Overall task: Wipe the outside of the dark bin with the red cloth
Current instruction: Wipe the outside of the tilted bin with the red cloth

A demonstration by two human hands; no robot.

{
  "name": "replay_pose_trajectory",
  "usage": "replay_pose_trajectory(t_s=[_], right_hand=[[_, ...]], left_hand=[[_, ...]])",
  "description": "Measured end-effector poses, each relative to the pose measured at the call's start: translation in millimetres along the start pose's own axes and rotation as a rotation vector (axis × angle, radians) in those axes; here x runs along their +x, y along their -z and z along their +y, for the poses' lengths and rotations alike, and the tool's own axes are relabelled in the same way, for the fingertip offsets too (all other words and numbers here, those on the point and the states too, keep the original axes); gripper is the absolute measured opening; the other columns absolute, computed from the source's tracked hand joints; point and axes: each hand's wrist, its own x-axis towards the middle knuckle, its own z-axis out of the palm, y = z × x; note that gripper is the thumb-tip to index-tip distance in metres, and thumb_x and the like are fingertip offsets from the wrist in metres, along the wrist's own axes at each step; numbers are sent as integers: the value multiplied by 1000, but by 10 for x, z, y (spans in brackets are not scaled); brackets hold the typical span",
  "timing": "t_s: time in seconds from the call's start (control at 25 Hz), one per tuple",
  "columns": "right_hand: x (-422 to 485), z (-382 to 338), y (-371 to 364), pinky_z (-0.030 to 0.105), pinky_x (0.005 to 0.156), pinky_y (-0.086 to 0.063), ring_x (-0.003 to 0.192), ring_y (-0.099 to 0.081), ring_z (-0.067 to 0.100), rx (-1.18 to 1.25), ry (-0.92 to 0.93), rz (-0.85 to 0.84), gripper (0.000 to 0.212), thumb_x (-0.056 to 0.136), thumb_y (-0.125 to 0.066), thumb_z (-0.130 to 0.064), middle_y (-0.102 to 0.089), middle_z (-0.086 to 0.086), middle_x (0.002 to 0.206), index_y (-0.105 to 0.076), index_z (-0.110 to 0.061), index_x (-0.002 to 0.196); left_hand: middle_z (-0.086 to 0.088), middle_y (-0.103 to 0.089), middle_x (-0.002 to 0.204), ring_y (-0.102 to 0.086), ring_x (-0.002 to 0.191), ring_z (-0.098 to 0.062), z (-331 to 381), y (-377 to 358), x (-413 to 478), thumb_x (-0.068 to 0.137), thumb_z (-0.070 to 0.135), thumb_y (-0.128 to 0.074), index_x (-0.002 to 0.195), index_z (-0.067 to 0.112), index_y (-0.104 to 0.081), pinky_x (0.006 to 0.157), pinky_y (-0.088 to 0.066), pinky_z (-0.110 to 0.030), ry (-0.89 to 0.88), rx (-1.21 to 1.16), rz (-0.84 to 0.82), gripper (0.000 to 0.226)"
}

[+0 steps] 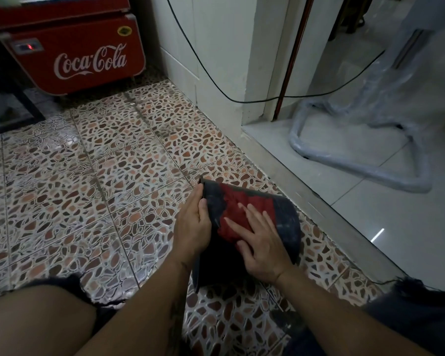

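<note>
The dark bin (285,219) lies on its side on the patterned floor in front of me, its rim toward the left. My left hand (193,224) grips that rim, thumb on the outer wall. The red cloth (239,204) is spread over the upper side of the bin. My right hand (261,242) lies flat on the cloth with fingers spread, pressing it against the bin's wall. The bin's inside is hidden from me.
A red Coca-Cola cooler (72,52) stands at the back left. A white wall corner (221,73) with a hanging black cable (211,80) rises behind. A raised step (306,181) leads right to white tiles, where a plastic-wrapped metal frame (357,173) stands. My knees are at the bottom.
</note>
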Motion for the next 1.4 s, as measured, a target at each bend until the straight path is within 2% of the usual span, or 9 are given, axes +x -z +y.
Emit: replay_pose_trajectory(t_s=[0.12, 0.36, 0.56, 0.64, 0.92, 1.08, 1.2, 1.28, 1.4], right_hand=[[1, 48, -29, 50, 124, -6, 154, -12, 22, -1, -41, 38, 63, 91, -45, -24, -25, 5, 165, -38, -45, 150], [750, -303, 47, 50, 124, 0, 153, -15, 23, 57, -382, 12, 58, 96, -34, -24, -32, 8, 162, -35, -35, 153], [173, -159, -19, 47, 125, 0, 154, -9, 18, 119, -25, 23, 65, 89, -42, -14, -24, -1, 165, -44, -43, 147], [70, 1, 7, 49, 124, -6, 154, -12, 19, 88, 9, 49, 66, 87, -44, -13, -26, -1, 165, -47, -43, 146], [1010, -221, 104, 52, 123, 0, 153, -15, 24, 72, -414, -91, 58, 97, -22, -42, -27, 12, 164, -29, -39, 155], [756, -287, 26, 44, 123, 7, 153, -9, 14, 186, -273, -27, 56, 95, -30, -39, -27, 3, 165, -37, -44, 150], [359, -179, 20, 41, 123, 5, 153, -8, 9, 215, -132, 18, 52, 94, -40, -35, -25, -8, 165, -45, -50, 144], [432, -159, 57, 44, 122, 0, 153, -9, 12, 124, -182, 4, 52, 97, -36, -38, -23, -6, 166, -39, -53, 147], [861, -255, 94, 52, 118, -3, 153, -8, 23, -29, -343, -157, 54, 101, -21, -44, -19, 8, 166, -18, -49, 155]], left_hand=[[3, -39, 159, -35, 146, -15, 7, -5, 88, 101, 39, -26, 153, 23, -37, 121, -27, -41, -10, 64, -11, 55], [0, -41, 158, -37, 145, -16, -35, -46, 295, 97, 42, -27, 152, 21, -40, 121, -28, -43, 53, -75, -56, 61], [3, -45, 156, -38, 144, -14, -78, -137, 431, 91, 49, -34, 146, 28, -49, 121, -28, -43, 203, -325, -29, 61], [4, -48, 153, -42, 142, -14, -91, -160, 459, 86, 58, -36, 144, 32, -51, 120, -31, -44, 219, -363, -29, 65], [2, -53, 149, -43, 140, -19, -126, -179, 570, 82, 60, -32, 142, 40, -49, 118, -31, -48, 226, -290, -28, 65], [5, -54, 148, -46, 138, -13, -148, -210, 622, 85, 50, -38, 141, 29, -55, 119, -32, -43, 223, -388, 6, 62], [5, -56, 146, -49, 136, -14, -152, -235, 666, 79, 58, -41, 137, 32, -58, 118, -34, -44, 245, -412, 9, 66], [4, -55, 147, -46, 138, -16, -158, -238, 668, 76, 61, -39, 137, 34, -57, 118, -32, -45, 247, -379, 8, 69], [3, -52, 150, -42, 141, -17, -133, -200, 636, 77, 60, -36, 139, 37, -54, 119, -30, -47, 236, -343, -3, 68]])
